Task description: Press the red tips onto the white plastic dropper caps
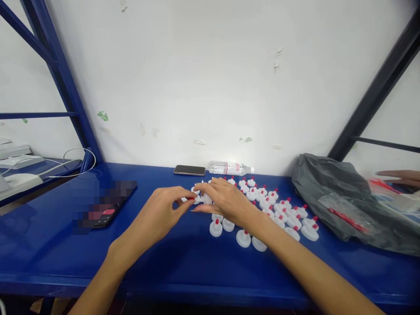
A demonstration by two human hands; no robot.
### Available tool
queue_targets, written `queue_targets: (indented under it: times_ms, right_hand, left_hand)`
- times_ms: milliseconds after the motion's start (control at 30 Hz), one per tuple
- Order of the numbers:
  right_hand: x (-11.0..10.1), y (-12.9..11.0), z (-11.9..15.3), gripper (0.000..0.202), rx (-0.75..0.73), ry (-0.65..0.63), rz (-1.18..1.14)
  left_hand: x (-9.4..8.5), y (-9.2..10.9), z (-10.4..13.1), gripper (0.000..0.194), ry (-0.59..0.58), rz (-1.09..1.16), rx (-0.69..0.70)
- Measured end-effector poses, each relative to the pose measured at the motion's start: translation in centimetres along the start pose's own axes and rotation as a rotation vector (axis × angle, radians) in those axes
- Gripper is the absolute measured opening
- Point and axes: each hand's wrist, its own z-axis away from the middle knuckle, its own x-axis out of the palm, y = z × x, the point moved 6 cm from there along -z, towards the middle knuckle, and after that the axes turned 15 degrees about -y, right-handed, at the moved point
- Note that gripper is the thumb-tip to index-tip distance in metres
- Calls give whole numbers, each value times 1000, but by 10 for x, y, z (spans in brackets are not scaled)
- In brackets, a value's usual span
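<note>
My left hand (167, 208) is closed in a pinch, with a small red cap (190, 199) between thumb and fingertips. My right hand (226, 199) curves its thumb and fingers around a white nozzle lid (207, 198), whose spout points toward the left hand. The fingertips of both hands almost meet. Around and beyond the right hand stand several round white lids with red-tipped spouts, such as a near lid (215, 228) and one at the right end (310, 231). A few white pieces behind the fingers are partly hidden.
On the blue table (183, 262), a black phone (189, 169) and a clear plastic bottle (229, 168) lie by the wall. A partly blurred dark device (111, 205) lies left. At right, a grey plastic bag (315, 183) holds a clear packet of red pieces (349, 218); another person's hand (405, 177) is nearby.
</note>
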Motion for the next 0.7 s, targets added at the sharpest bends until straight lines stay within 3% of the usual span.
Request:
queue_targets:
  times_ms: [133,500,700]
  right_hand:
    - [1,1,1,46,-6,16,-14]
    - [-7,-4,1,48,-19,174,32]
    - [-8,-7,3,44,-58,212,22]
  left_hand:
    - [3,2,0,23,-30,39,-5]
    - [-1,3,0,22,48,-3,-18]
    - [1,2,0,22,15,140,-32]
